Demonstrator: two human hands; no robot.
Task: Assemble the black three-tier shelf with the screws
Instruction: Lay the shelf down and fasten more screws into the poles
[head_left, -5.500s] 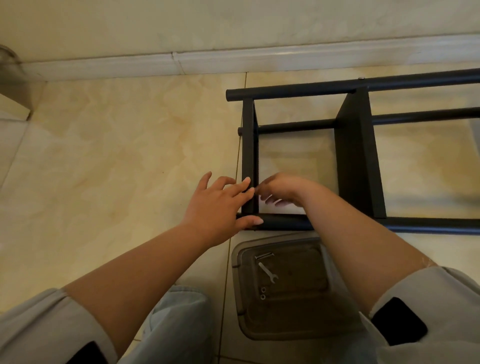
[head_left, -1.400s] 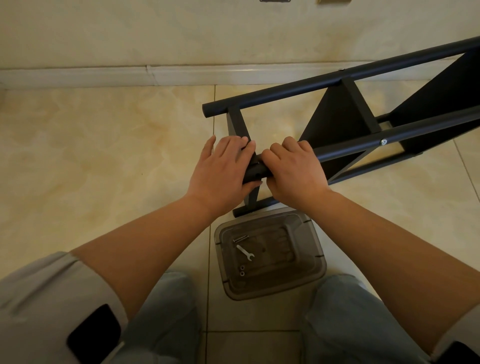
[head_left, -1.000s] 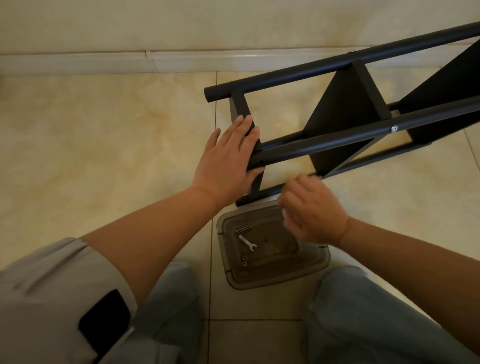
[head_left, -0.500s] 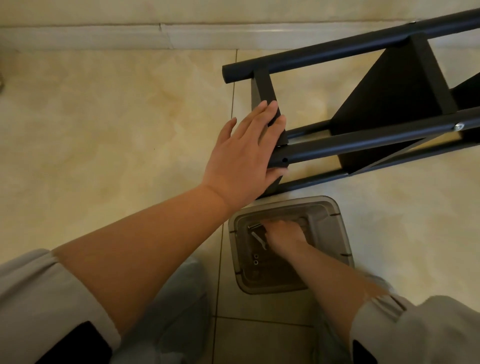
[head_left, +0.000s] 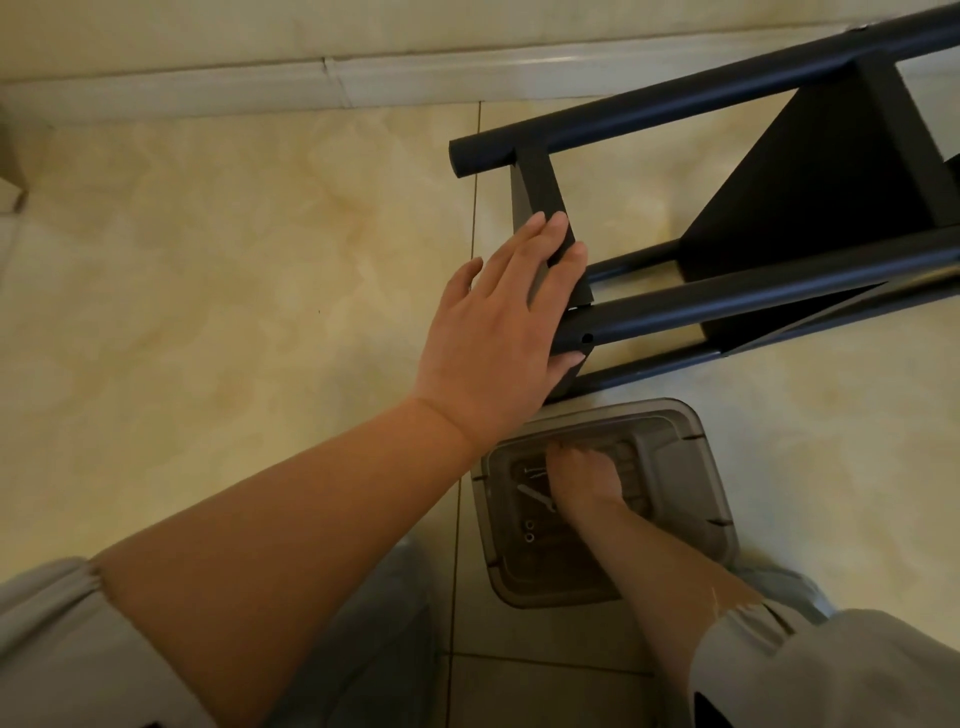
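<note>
Since a second ago the right hand (head_left: 584, 480) has left the shelf (head_left: 810, 208) and gone down into the tray (head_left: 691, 447) on the floor, while the left hand (head_left: 498, 332) has stayed flat on the frame. Its fingers (head_left: 540, 244) lie straight across the end panel (head_left: 543, 195), thumb by the tube (head_left: 727, 301) end — pressing, not gripping. The shelf lies on its side beyond those fingertips, stretching off to the right, and a bare hole (head_left: 587, 338) in the tube sits just beside the thumb.

Down in the tray the right fingers curl over the hardware; whether they have pinched anything yet I cannot tell. A wrench (head_left: 535, 496) lies just left of them, a long screw (head_left: 532, 471) beyond it, and two small nuts (head_left: 529, 531) nearer the wrist.

The step looks like fetching a screw for that open hole. To do it well, keep the left palm steady so panel and tube stay lined up — a slip would misalign the hole. Pick one screw cleanly, start it by hand, and only then reach for the wrench.
</note>
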